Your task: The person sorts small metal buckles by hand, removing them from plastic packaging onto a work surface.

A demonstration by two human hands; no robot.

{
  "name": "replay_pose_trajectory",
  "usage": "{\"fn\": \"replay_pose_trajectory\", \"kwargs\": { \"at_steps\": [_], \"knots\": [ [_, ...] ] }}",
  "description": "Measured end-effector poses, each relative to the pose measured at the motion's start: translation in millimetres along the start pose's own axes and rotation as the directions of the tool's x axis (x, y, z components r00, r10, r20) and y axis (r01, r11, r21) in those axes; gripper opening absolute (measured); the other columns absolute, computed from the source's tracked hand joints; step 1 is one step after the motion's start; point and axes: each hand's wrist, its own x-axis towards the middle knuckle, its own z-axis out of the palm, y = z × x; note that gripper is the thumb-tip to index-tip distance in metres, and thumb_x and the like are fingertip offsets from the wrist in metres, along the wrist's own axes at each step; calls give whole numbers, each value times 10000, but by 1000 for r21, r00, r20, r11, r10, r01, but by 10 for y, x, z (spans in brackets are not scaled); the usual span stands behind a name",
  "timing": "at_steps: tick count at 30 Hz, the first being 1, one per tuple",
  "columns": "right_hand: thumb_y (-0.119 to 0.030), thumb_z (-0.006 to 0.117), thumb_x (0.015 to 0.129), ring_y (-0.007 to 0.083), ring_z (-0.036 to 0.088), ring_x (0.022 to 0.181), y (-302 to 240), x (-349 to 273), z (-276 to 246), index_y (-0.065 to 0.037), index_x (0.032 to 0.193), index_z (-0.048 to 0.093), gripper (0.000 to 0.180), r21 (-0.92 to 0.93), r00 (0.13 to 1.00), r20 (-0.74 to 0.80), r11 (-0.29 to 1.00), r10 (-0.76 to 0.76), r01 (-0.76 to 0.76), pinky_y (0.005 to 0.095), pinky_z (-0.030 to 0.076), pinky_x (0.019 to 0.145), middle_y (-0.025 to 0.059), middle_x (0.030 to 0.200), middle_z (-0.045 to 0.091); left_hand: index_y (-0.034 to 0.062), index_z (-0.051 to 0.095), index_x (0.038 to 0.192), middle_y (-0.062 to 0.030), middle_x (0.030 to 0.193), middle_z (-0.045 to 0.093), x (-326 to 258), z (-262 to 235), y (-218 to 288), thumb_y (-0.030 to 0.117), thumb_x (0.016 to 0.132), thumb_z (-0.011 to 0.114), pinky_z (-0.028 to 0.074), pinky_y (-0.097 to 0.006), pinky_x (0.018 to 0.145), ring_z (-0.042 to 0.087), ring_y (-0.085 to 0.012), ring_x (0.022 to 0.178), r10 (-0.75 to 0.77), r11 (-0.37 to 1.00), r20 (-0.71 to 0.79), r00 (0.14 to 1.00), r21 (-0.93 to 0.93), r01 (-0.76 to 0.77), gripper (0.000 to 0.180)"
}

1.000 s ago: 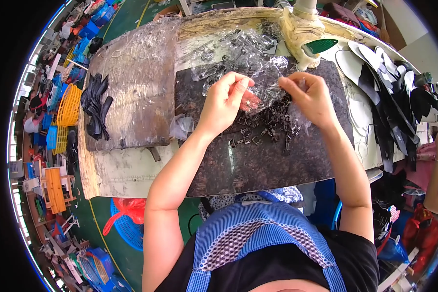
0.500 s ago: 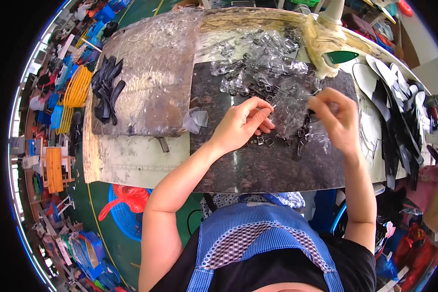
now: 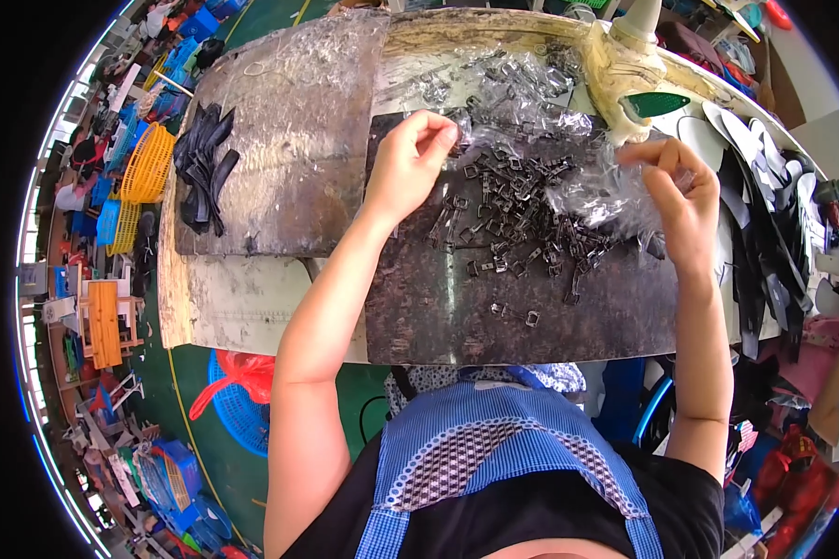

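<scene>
A loose heap of small dark metal buckles [image 3: 508,200] lies on the dark board in front of me. My left hand [image 3: 408,166] is over the board's far left part, thumb and forefinger pinched together at a piece of clear plastic wrapping [image 3: 466,129]. My right hand [image 3: 682,200] hovers at the board's right side with bent fingers. Its fingertips are smeared by motion, and I cannot make out whether they grip anything. Beside them, crumpled clear plastic [image 3: 604,191] covers some buckles. Two buckles [image 3: 529,318] lie apart, nearer to me.
More clear bags with buckles [image 3: 522,88] lie farther back. A cream-coloured stand [image 3: 615,79] with a green piece [image 3: 657,103] rises at the far right. Black strips [image 3: 205,158] rest on the left board. White and black sole-shaped pieces [image 3: 764,205] pile up right.
My left hand has moved away and to the left; the right has shifted slightly right. The plastic between them has come off the middle, and more loose buckles show on the board.
</scene>
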Motion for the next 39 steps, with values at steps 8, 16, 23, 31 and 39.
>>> {"fn": "replay_pose_trajectory", "kwargs": {
  "at_steps": [8, 16, 23, 31, 39],
  "knots": [
    [-374, 717, 908, 85, 540, 610, -40, 66, 429, -3, 965, 707, 376, -2, 870, 348, 929, 348, -370, 267, 432, 568, 14, 705, 622, 37, 602, 1076, -53, 987, 700, -90, 288, 380, 203, 1038, 567, 567, -279, 738, 671, -108, 897, 10, 861, 179, 984, -502, 83, 174],
    [-336, 710, 921, 61, 470, 558, -41, -81, 355, -17, 1000, 737, 330, -161, 931, 269, 965, 246, -208, 268, 373, 517, 6, 687, 624, 35, 569, 1047, -24, 822, 631, -136, 384, 476, 187, 1034, 573, 532, -278, 677, 605, -93, 731, 190, 946, -68, 979, -253, -202, 153],
    [-223, 707, 905, 55, 545, 660, -79, 130, 367, 2, 1027, 752, 260, 13, 958, 244, 987, 150, -158, 254, 446, 588, 3, 765, 687, 39, 598, 1125, -17, 931, 665, -105, 455, 654, 143, 958, 685, 512, -265, 754, 640, -113, 857, 492, 855, 132, 861, 117, -506, 215],
    [-115, 686, 905, 50, 549, 607, -95, -87, 433, -18, 1063, 759, 200, -50, 993, 77, 995, 94, -90, 243, 451, 555, 59, 812, 747, 36, 715, 903, -45, 935, 673, -224, 379, 584, -16, 817, 774, 547, -258, 721, 670, -124, 823, 400, 917, 42, 916, -29, -399, 116],
    [-98, 688, 898, 83, 626, 725, -174, -130, 322, 0, 1021, 761, 173, -16, 981, 98, 985, 170, -169, 240, 493, 651, 76, 860, 755, 74, 732, 1070, -43, 909, 680, -278, 322, 562, 64, 878, 740, 519, -265, 758, 650, -130, 823, 425, 905, 15, 905, -39, -425, 192]
  ]
}}
